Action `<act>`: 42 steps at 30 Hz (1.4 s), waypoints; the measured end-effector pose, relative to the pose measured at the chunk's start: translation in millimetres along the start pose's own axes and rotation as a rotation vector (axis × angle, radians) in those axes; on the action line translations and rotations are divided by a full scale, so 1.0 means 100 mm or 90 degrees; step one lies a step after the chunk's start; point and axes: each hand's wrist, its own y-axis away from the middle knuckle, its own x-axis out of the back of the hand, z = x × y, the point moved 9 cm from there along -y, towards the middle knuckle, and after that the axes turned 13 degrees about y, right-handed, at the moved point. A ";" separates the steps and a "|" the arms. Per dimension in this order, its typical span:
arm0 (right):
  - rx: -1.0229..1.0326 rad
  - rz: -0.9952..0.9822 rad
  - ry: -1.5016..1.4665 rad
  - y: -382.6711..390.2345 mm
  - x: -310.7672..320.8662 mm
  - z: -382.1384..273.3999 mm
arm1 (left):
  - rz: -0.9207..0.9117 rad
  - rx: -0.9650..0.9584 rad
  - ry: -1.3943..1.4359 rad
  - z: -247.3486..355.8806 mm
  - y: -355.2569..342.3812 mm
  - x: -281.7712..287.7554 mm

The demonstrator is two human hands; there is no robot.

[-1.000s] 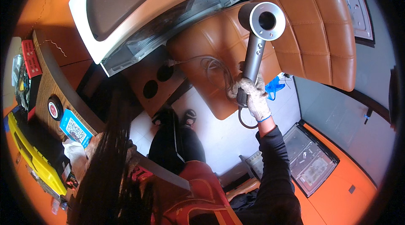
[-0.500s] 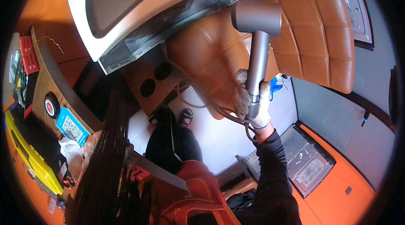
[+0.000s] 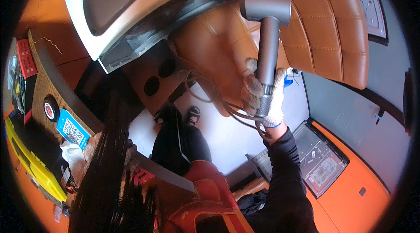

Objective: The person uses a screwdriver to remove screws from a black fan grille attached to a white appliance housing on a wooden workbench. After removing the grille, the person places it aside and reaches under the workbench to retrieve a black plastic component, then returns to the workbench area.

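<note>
My right hand, in a white knitted glove with dirty grey fingers, is wrapped around the handle of a dark grey hair dryer. The dryer stands handle down in my grip, its barrel-shaped head at the top over a brown padded chair. From the handle's lower end a grey cord loops off to the left. My left hand does not show; dark strands of hair hang across the lower left.
A white appliance casing lies tilted beyond the chair seat. At left stands a wooden counter with a blue code card and a yellow case. A flat dark-framed panel leans by the orange wall at right.
The hair dryer and my right hand sit slightly higher in view, the dryer tilted a little more to the right. The surroundings have shifted slightly with the view.
</note>
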 end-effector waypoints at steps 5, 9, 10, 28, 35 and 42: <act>0.017 0.052 -0.010 -0.02 0.01 -0.05 | -0.013 0.001 0.002 0.00 -0.02 0.00; 0.021 0.018 -0.007 -0.02 -0.04 -0.08 | -0.015 0.000 0.002 0.02 0.00 -0.01; 0.029 -0.002 0.005 -0.02 -0.06 -0.10 | -0.014 0.000 0.005 0.02 0.00 -0.02; 0.064 0.576 1.087 -0.44 1.53 -0.42 | -0.020 -0.020 0.002 0.08 -0.01 -0.14; 0.411 0.499 0.951 -0.37 0.31 -0.93 | -0.006 -0.030 0.037 0.22 -0.10 -0.40; 0.231 0.435 1.315 -1.52 -1.23 -1.44 | -0.104 -0.028 0.026 0.07 0.11 -0.78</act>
